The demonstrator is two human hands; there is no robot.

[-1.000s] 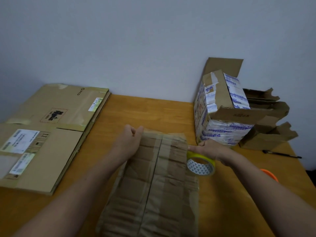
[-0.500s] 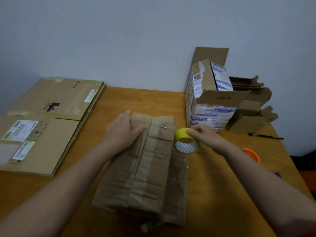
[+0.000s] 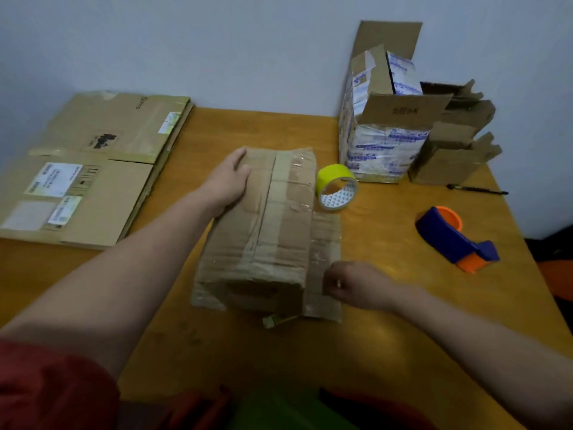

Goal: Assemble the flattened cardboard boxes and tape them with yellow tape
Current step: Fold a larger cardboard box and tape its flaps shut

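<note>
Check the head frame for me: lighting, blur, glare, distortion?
Head view: dim, flat light, bluish wall; wide-angle lens bends the table edges; right hand smeared by motion, fingers unreadable; left hand, flat on the cardboard box, is sharper; faint glare on the clear tape there; yellow tape roll fairly crisp; labels on the flattened boxes too soft to read.

You've two hands in view: left hand (image 3: 228, 178), right hand (image 3: 353, 285). One box (image 3: 263, 218) under them. Two flat boxes (image 3: 93, 200) top the left stack; layers beneath uncountable. One printed box (image 3: 381, 141). Brown boxes (image 3: 455, 150) beside it: two, perhaps three. One tape roll (image 3: 336, 186), one dispenser (image 3: 449, 237), one pen (image 3: 477, 190).
</note>
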